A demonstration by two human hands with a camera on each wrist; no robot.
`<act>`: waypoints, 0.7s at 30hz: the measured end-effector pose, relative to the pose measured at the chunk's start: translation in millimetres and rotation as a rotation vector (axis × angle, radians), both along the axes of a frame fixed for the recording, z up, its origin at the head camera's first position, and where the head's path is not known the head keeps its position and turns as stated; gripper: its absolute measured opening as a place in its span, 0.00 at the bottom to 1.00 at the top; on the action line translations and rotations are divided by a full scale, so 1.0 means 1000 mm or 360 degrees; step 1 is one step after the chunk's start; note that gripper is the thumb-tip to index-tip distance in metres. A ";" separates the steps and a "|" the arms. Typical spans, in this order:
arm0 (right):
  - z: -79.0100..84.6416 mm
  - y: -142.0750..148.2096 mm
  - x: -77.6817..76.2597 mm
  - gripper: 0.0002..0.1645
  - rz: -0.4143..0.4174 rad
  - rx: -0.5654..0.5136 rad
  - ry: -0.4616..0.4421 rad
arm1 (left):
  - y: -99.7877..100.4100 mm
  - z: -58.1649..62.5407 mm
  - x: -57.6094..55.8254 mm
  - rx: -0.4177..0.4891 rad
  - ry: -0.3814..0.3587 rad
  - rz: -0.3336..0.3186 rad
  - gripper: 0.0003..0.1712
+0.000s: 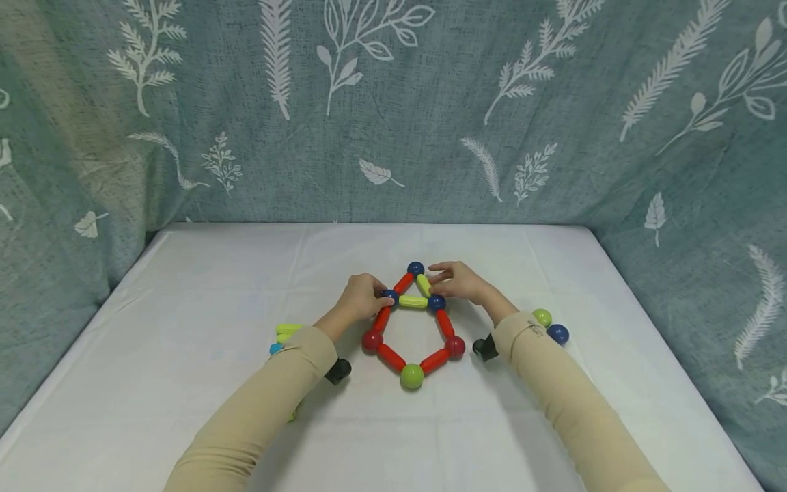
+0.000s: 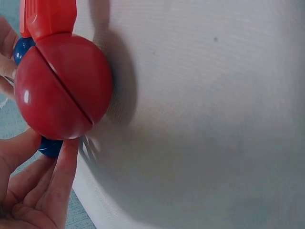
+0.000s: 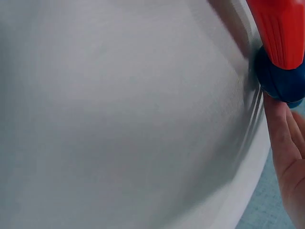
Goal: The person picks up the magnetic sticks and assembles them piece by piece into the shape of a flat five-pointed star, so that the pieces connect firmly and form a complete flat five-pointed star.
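Observation:
A ball-and-rod figure lies on the white table. Its top triangle has a far blue ball, left blue ball and right blue ball. A lime rod runs across, with another lime rod on the triangle's right side. Below, red rods link two red balls and a green ball. My left hand pinches the left blue ball, thumb in front. Fairly straight fingers of my right hand touch the right-side lime rod, beside the right blue ball.
Left of the figure, lime pieces and a light-blue piece lie partly under my left sleeve. Behind my right forearm sit a loose green ball and a dark blue ball. A patterned curtain hangs behind the table.

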State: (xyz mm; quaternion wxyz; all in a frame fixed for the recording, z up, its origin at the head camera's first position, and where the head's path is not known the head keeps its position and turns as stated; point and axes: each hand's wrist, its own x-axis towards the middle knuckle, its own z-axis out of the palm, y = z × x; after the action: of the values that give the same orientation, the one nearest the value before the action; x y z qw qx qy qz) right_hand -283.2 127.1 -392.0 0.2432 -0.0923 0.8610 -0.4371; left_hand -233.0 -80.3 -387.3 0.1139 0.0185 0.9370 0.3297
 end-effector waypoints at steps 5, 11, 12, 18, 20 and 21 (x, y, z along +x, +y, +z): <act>-0.002 0.006 0.004 0.28 0.0020 -0.0023 0.0031 | 0.000 0.000 -0.001 -0.0020 0.0016 -0.0004 0.18; 0.001 0.012 0.017 0.28 0.0068 -0.0128 0.0052 | -0.006 0.000 0.000 -0.0074 0.0039 -0.0033 0.18; 0.000 0.013 0.019 0.28 0.0069 -0.0138 0.0051 | -0.007 0.000 0.000 -0.0082 0.0035 -0.0038 0.18; -0.001 0.021 0.031 0.28 0.0113 -0.0168 0.0075 | -0.013 0.002 0.001 -0.0130 0.0052 -0.0035 0.18; -0.002 0.024 0.035 0.27 0.0117 -0.0171 0.0068 | -0.015 0.002 0.001 -0.0137 0.0061 -0.0026 0.18; -0.002 0.025 0.037 0.27 0.0126 -0.0165 0.0070 | -0.016 0.002 0.002 -0.0139 0.0063 -0.0023 0.18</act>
State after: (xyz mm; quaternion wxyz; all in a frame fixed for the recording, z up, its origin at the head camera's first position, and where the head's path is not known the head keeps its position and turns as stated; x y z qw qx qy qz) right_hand -246.1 152.1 -394.0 0.2363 -0.1483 0.8379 -0.4691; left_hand -231.4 -96.2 -385.0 0.0982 0.0267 0.9524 0.2872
